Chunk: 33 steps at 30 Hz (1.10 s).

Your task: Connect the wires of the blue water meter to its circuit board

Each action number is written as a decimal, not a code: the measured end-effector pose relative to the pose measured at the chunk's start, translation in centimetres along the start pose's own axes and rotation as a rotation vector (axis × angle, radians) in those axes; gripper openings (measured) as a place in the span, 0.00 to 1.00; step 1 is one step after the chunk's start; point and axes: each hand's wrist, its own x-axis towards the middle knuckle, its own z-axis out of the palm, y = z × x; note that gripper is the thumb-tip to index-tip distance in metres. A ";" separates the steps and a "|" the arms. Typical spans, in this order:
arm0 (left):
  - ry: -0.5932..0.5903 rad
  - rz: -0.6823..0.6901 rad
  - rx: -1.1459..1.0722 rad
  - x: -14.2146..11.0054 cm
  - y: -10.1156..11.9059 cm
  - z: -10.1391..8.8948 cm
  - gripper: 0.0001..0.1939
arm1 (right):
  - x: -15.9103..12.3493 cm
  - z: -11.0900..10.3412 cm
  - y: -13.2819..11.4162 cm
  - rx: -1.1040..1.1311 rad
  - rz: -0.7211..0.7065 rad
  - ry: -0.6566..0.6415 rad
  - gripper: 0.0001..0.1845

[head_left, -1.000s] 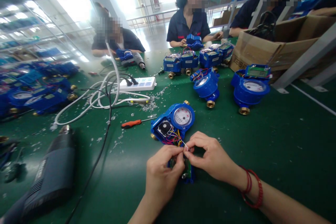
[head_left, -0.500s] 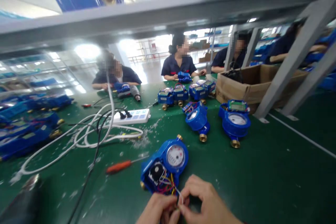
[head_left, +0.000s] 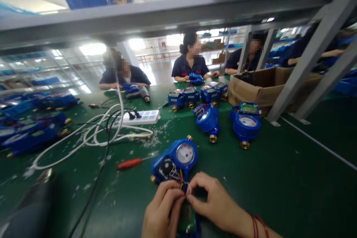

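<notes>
A blue water meter (head_left: 164, 156) with a round white dial lies on the green table, its side compartment uncovered. Coloured wires (head_left: 181, 177) run out of that compartment toward my hands. My left hand (head_left: 164, 208) is closed, fingertips pinched on the wires at the compartment's lower edge. Thumb and index finger of my right hand (head_left: 216, 202) pinch a thin white wire (head_left: 190, 187) right beside the left fingertips. Beneath my hands a green circuit board (head_left: 186, 217) in a blue cover is partly visible. The exact pinch point is mostly hidden by fingers.
An orange screwdriver (head_left: 129, 163) lies left of the meter. Further back are a white power strip (head_left: 145, 117), tangled cables and several blue meters (head_left: 208, 121). A cardboard box (head_left: 248, 91) stands at right by the metal frame (head_left: 304, 70). Co-workers sit opposite.
My hands have come up into fuller view, and the circuit board under them now shows. The right fingers still pinch the white wire. The whole view has shifted slightly.
</notes>
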 end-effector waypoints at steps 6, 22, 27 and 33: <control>-0.088 -0.033 -0.042 0.0 0.4 -0.7 0.06 | 0.2 -0.4 0.0 0.079 0.062 -0.073 0.03; -0.024 0.169 0.138 -0.7 -0.6 -0.3 0.10 | 0.1 0.0 0.4 0.065 0.018 -0.062 0.02; -0.092 0.011 0.009 -0.3 -0.7 -0.7 0.07 | -0.8 0.9 1.1 0.070 0.061 0.091 0.18; -0.130 -0.182 -0.025 -0.5 -0.3 -0.5 0.04 | -4.0 4.0 2.5 0.117 0.087 0.148 0.47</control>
